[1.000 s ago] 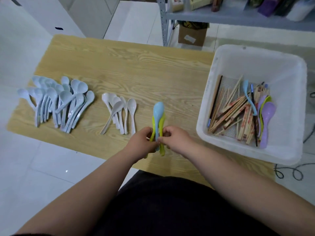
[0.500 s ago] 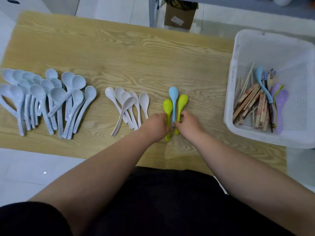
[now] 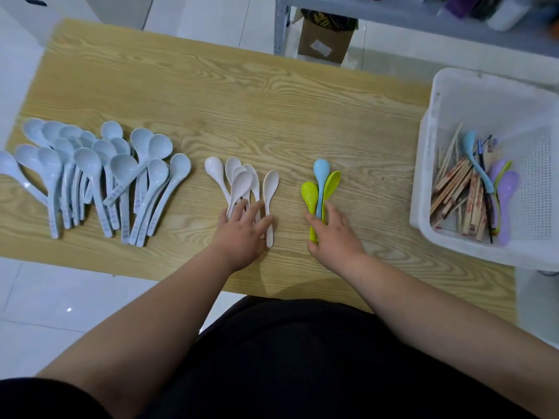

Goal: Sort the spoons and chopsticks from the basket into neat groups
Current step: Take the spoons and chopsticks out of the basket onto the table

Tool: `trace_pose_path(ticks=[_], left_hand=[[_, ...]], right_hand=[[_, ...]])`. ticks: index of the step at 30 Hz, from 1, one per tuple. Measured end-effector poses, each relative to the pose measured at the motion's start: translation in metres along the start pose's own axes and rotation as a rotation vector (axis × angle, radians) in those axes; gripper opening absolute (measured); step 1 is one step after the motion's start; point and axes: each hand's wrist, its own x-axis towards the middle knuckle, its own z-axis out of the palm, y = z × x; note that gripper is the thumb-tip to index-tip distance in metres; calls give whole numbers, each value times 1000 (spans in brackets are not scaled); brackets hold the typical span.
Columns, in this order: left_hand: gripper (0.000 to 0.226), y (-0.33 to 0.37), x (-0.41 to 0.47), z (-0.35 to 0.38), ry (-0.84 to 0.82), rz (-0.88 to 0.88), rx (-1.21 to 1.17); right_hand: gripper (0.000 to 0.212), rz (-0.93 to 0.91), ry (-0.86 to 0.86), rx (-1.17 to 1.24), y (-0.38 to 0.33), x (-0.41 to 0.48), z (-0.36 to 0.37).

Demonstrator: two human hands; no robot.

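colour trio: sky-blue spoon between two lime ones, bowls fanned, on counter just left of basket | right hand: fingers laid loosely flat on their handles, gripping nothing | left hand: fingers splayed over cream spoons, further left of basket | wooden chopsticks: heaped inside basket

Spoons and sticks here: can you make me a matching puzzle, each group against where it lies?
Groups:
1. pale blue spoons
2. white spoons
3. bright spoon trio
4. chopsticks

Places:
A. in the basket
B. touched by the right hand
C. at the left end of the table
D. touched by the left hand

Pairs: 1-C, 2-D, 3-B, 4-A.
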Motion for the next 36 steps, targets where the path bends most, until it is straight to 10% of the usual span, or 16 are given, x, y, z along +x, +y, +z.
trace_pose_path(ticks=[22, 31, 36], left_hand=[[60, -7, -20, -23, 72, 5, -44], [40, 106, -18, -82, 4, 207, -671], [32, 180, -7, -99, -17, 283, -810]], right_hand=[[69, -70, -96, 140, 14, -29, -25], [12, 3, 101, 559, 69, -111, -78], [14, -31, 163, 632, 124, -166, -94]])
